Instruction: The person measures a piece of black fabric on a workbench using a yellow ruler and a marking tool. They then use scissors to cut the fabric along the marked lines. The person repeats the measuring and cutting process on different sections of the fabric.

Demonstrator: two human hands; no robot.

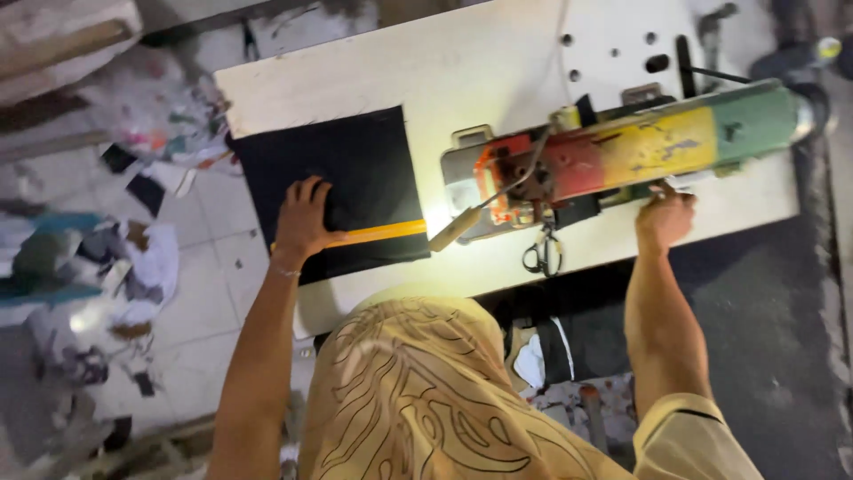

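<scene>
Nearest the camera, the person's patterned tan head covering point(418, 391) fills the foreground. Beyond it, the left hand point(305, 218) lies with fingers spread on a flat square of black fabric point(355, 169) with a yellow-orange stripe point(378, 234) along its near edge, resting on the left of the pale counter point(462, 71). The cloth looks light, soft and limp; it would probably slide easily and is best held flat or pinched at an edge. The right hand point(665, 216) curls against the red, yellow and green sewing machine point(622, 156); whether it grips anything cannot be told.
</scene>
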